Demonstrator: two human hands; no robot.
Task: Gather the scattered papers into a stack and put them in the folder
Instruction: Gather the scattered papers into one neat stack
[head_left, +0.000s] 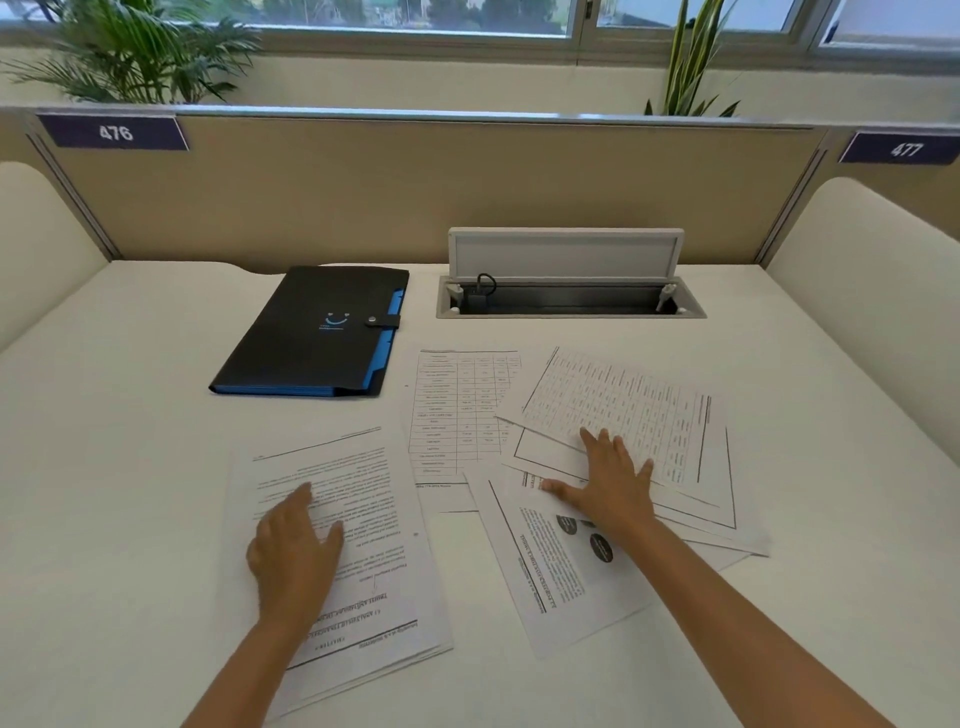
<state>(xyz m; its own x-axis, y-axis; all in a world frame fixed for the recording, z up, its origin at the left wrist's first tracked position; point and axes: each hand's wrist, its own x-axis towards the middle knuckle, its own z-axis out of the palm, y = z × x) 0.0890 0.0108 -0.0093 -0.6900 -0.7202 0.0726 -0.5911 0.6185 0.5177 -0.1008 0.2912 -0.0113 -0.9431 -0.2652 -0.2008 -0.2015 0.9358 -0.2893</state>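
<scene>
Right hand: the right hand lies flat with fingers spread wide, palm down on the overlapping sheets at the right; it pins them and pinches nothing; thumb points left toward the page with dark round figures

Left hand: the left hand rests palm down on the text sheets at the left, fingers loosely together and slightly curled, thumb out to the right; it presses, it does not grip

Right pile: a table sheet sits skewed on top, bordered pages fan out beneath it; edges point several ways

Middle sheet: a page with a narrow table lies between the two hands, partly tucked under the right pile, touched by neither hand

Folder: the black folder with blue edging lies closed, its snap tab fastened, at the far left of the worktop, well apart from both hands

Step in hand: gathering, judged just begun; nothing is stacked yet

How to do it well: keep palms flat and draw each group inward so the sheets slide rather than crease; sweep the right pile over the middle sheet toward the left one; then lift, tap the edges square on the worktop; unsnap the folder only once the stack is even

Risk: thin sheets may buckle or slip out from under a spread palm
</scene>
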